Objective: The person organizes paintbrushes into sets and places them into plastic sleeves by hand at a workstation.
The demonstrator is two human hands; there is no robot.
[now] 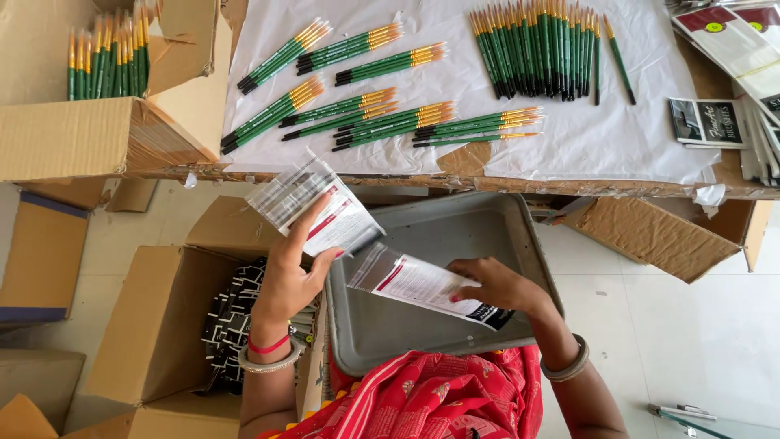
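1. Up top you've got the surface [601,154] covered with white paper, and it's loaded with green-handled paintbrushes [382,106] laid out in small bundles, plus one long tight row of brushes [536,53] packed side by side toward the far edge.
2. Off at the right edge of that surface sits a pile of printed card sleeves [735,73], some dark, some white with maroon ends.
3. Your left hand [292,272] is raised and gripping a stack of clear plastic pouches [313,207] with white-and-red printed cards inside, thumb on one side and fingers curled round the other.
4. Your right hand [496,284] is closed on a single clear pouch [422,289], pinching it near its dark-printed end, held tilted just over the grey plastic tray [455,236].
5. That tray sits right in front of your lap, below the surface's edge.
6. Left of you, an open cardboard box [154,325] holds a heap of black-and-white printed cards [231,325], right under your left wrist.
7. Another cardboard box [73,138] at the upper left has more green brushes [106,61] standing in it.
8. The floor is pale tile.
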